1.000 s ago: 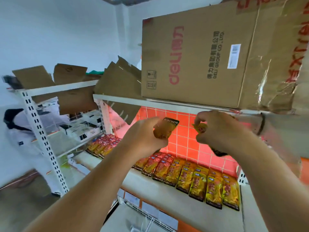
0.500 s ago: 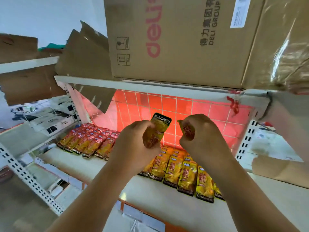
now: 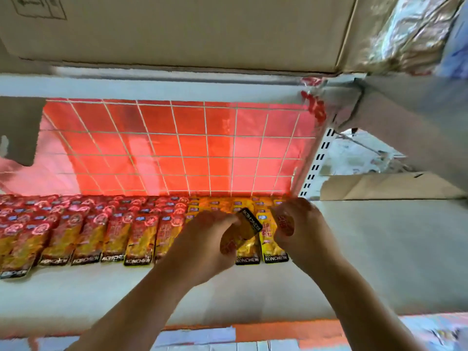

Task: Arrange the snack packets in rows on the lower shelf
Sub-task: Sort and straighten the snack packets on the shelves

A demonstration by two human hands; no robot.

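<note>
The left hand [image 3: 202,239] pinches a yellow packet [image 3: 249,228]. The right hand [image 3: 304,231] curls round a second packet [image 3: 285,222]. Both hands were up by the red tiles [image 3: 177,148] before. They have come down over the right end of the packet rows [image 3: 114,236] on the lower shelf [image 3: 379,249].

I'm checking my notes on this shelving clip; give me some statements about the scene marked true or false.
1. The left hand holds a packet. True.
2. The right hand is empty. False: it grips a second packet.
3. Red packets lie left of the yellow packets. True.
4. The wall behind the shelf is blue. False: it is red tile.
</note>
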